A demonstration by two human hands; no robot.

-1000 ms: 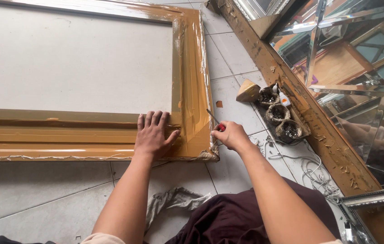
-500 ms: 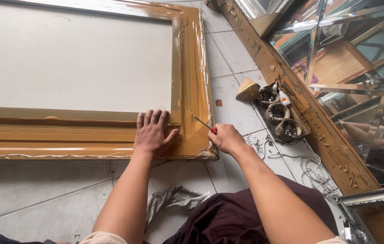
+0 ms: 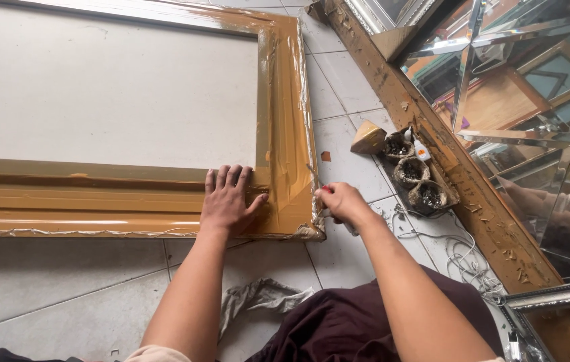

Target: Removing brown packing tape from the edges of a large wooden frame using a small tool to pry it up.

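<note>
1. We found the left hand (image 3: 230, 201) lying flat, fingers spread, on the lower rail of the tape-wrapped frame (image 3: 285, 121), holding nothing, just beside its bottom right corner.
2. The right hand (image 3: 340, 201) had its grip closed on a thin tool with a red part (image 3: 326, 190); its tip (image 3: 312, 171) met the frame's outer right edge, just above the grip. We could not tell the tool's kind.
3. The frame lay on the tiled floor (image 3: 64, 281), left of the grip.
4. Glossy brown tape covered both visible rails; we judged the wrapping largely done.
5. A ragged, silvery fringe (image 3: 84, 232) ran along the bottom edge and corner (image 3: 308, 231), below the grip; we judged the edges unfinished there.
6. Three small pots (image 3: 411, 171) stood right of the grip, a crumpled cloth (image 3: 258, 298) below it.
</note>
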